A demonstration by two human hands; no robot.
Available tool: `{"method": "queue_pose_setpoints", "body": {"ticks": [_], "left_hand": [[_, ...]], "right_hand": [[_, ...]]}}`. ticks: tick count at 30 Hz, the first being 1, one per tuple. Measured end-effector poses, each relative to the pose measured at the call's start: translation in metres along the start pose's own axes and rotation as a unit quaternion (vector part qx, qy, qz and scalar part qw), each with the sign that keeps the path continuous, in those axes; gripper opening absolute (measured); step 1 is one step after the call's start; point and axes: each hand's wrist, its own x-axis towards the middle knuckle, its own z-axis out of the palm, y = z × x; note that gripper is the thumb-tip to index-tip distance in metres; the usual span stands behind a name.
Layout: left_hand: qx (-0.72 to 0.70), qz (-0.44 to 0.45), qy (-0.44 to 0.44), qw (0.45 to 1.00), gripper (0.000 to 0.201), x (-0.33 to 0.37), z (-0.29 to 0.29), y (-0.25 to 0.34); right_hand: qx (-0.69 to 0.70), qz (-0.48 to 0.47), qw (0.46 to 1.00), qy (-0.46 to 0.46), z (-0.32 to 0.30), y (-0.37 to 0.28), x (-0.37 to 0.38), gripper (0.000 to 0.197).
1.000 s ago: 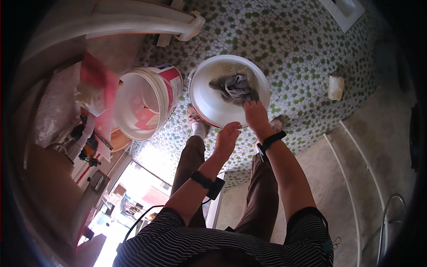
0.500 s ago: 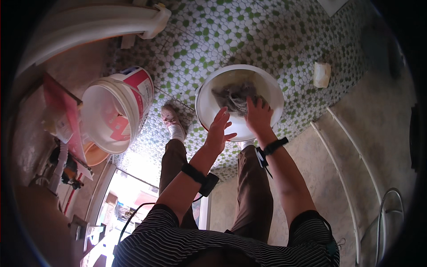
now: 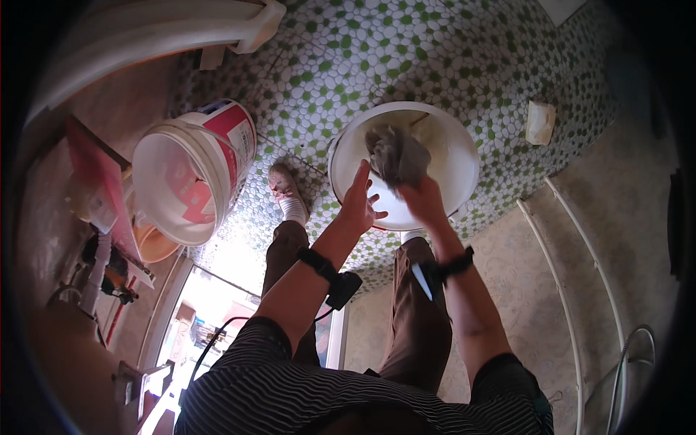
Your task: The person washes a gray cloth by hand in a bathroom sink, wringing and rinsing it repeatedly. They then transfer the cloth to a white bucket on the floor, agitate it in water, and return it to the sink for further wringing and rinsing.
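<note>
A white round basin [image 3: 462, 163] holding yellowish, murky water stands on the floor in front of me. Over it is a bunched, wet-looking grey cloth [image 3: 397, 154], gripped at its near side by my right hand [image 3: 423, 203]; the cloth hides those fingertips. My left hand [image 3: 357, 201] is just left of the cloth above the basin's near-left rim, its fingers apart and nothing in them. A thin brownish streak shows at the basin's far inner side, too small to name.
A large white bucket [image 3: 148, 190] with a red label lies at the left, an orange basin [image 3: 154, 243] behind it. My foot [image 3: 284, 185] is between bucket and basin. A pale soap-like block [image 3: 540, 122] sits on the pebble-patterned floor [image 3: 348, 51]. White pipes [image 3: 554, 279] run along the right wall.
My right hand has taken up the grey cloth, which is now bunched and higher over the basin. The left hand stays open beside it. The view has shifted slightly.
</note>
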Motion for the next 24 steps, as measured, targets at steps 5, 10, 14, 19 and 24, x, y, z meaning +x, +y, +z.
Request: {"method": "queue_pose_setpoints", "body": {"ticks": [5,10,14,19,24], "left_hand": [[-0.115,0.034,-0.299,0.947,0.049,-0.008,0.019,-0.011],[-0.103,0.048,-0.356,0.927,0.044,0.024,0.009,-0.026],[-0.15,0.072,-0.285,0.944,0.037,0.064,-0.014,-0.014],[0.078,0.153,-0.078,0.982,0.035,0.006,0.027,-0.009],[0.14,0.211,-0.1,0.962,0.035,0.001,0.022,-0.005]], "right_hand": [[0.151,-0.036,0.988,0.008,-0.001,-0.067,-0.105,0.04],[0.043,-0.018,0.989,0.139,0.035,-0.052,-0.082,0.035],[-0.037,0.064,0.976,0.204,0.055,-0.052,-0.03,0.037],[-0.092,0.192,0.947,0.239,0.021,-0.011,0.02,0.046],[-0.207,0.174,0.947,0.173,-0.022,0.014,0.026,0.038]]}}
